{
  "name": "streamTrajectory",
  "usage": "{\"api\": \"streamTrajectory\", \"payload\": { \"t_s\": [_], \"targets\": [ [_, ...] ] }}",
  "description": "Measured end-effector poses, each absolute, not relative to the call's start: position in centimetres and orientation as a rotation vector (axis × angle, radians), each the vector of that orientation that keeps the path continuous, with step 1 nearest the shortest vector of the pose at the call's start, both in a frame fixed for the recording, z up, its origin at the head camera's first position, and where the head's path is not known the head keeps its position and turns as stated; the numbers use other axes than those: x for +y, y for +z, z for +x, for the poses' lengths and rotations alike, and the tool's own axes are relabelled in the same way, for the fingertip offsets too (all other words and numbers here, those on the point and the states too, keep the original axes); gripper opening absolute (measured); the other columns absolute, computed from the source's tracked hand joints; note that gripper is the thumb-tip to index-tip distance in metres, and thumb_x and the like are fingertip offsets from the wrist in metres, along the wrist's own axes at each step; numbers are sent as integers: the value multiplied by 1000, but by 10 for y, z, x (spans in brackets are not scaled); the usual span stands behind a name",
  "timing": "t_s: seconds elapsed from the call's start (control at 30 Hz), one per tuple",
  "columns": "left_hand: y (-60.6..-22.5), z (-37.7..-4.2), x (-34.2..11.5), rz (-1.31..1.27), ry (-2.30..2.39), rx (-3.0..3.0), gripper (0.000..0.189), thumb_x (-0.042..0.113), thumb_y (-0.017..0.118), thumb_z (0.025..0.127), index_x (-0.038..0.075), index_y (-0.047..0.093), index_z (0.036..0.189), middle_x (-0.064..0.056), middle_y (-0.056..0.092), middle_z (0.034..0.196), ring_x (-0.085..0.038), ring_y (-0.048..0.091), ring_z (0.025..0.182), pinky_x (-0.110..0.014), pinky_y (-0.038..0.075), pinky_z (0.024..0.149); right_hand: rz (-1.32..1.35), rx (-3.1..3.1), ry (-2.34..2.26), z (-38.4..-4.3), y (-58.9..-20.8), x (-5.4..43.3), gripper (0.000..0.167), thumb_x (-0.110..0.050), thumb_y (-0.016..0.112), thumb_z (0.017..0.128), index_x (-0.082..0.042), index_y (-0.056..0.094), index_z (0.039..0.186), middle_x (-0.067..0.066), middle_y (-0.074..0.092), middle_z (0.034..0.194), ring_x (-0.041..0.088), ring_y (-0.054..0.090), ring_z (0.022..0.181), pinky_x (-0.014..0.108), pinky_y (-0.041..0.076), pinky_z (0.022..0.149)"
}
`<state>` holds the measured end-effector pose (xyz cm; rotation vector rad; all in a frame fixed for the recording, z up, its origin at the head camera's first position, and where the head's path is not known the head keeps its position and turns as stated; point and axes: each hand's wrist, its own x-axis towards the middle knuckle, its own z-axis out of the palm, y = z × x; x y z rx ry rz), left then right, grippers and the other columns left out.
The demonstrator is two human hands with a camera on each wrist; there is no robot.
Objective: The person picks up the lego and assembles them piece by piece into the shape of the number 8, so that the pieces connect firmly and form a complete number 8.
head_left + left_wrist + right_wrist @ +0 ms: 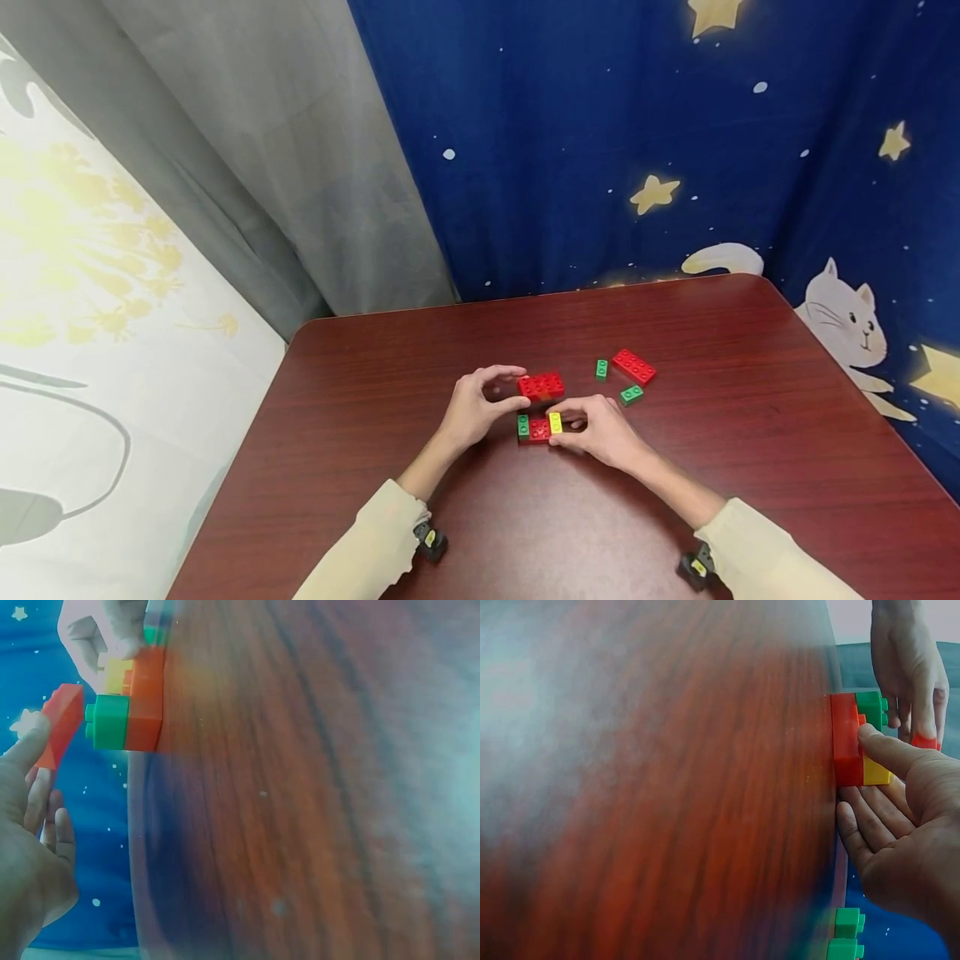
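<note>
A red brick (539,430) rests on the table, with a green brick (523,427) on its left end and a yellow brick (555,422) on its right end. Red studs show between the two. My right hand (603,429) pinches the yellow brick from the right, thumb nearer me and fingers on the far side. Just beyond this stack, my left hand (480,404) holds another red brick (541,386) between thumb and fingers. In the left wrist view that held brick (64,724) is tilted and apart from the stack, beside the green brick (112,722).
Behind my right hand lie a loose red brick (633,367) and two small green bricks (602,369) (632,395). The brown table (390,358) ends at a blue curtain (570,167) and a grey curtain (285,150).
</note>
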<state>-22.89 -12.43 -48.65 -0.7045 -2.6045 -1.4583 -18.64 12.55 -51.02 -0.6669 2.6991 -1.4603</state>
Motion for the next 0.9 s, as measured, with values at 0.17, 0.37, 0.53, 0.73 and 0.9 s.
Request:
{"api": "streamTrajectory", "payload": {
  "t_s": [0.17,0.37,0.53,0.73,0.9],
  "targets": [
    [-489,-219,-130,-740,-1486,-2601,45,24,93,85,20,78,126,9,77,115,-22,68,104,-33,57,89,-653,2677,-1481,-186,-510,125,30,-16,93,84,-5,80,109,5,80,100,19,78,91,36,63,79],
    [-492,-209,-134,-781,-1539,-2580,46,23,92,85,16,77,128,8,77,116,-22,69,107,-36,58,91,-653,2655,-1507,-186,-511,126,28,-16,93,84,-10,80,107,1,80,97,14,77,89,31,62,76],
    [-495,-204,-136,-775,-1564,-2580,45,23,91,86,19,77,129,10,77,117,-19,68,105,-34,56,90,-642,2656,-1498,-186,-511,126,30,-19,93,84,-9,79,108,1,80,98,14,77,89,30,61,75],
    [-500,-201,-137,-781,-1582,-2556,45,20,91,86,18,77,129,7,77,116,-20,69,103,-33,56,86,-643,2645,-1509,-187,-512,126,39,-19,93,83,-1,77,114,7,80,102,18,77,91,34,63,77],
    [-501,-199,-137,-783,-1601,-2552,44,18,91,87,20,77,128,8,77,116,-18,70,101,-31,56,85,-638,2637,-1517,-186,-511,126,39,-18,93,83,0,77,114,7,80,101,20,77,92,35,63,78]
  ]
}}
